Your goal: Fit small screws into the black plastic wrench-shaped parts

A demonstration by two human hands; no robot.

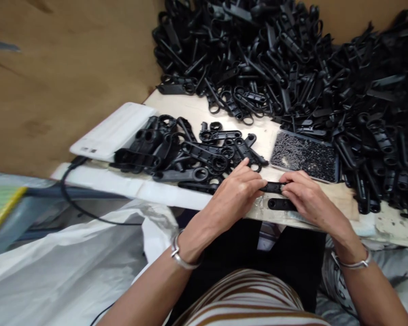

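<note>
A long black plastic part (pixel 272 186) lies level between my two hands, close to the front of the table. My left hand (pixel 236 189) grips its left end, fingers closed. At the other end, my right hand (pixel 304 194) has thumb and fingertips pinched on the part; whether a small piece is also between them is hidden. Just below, partly under my right hand, a second black part (pixel 279 204) rests on the table edge. Beyond my right hand sits a clear shallow box (pixel 336 170) filled with tiny black pieces (pixel 302 151).
A large heap of black plastic parts (pixel 238 54) covers the back and right of the table. A smaller pile (pixel 204 151) lies left of my hands, against a white flat device (pixel 112 131) with a black cable (pixel 66 190). White plastic sheeting (pixel 71 253) hangs at front left.
</note>
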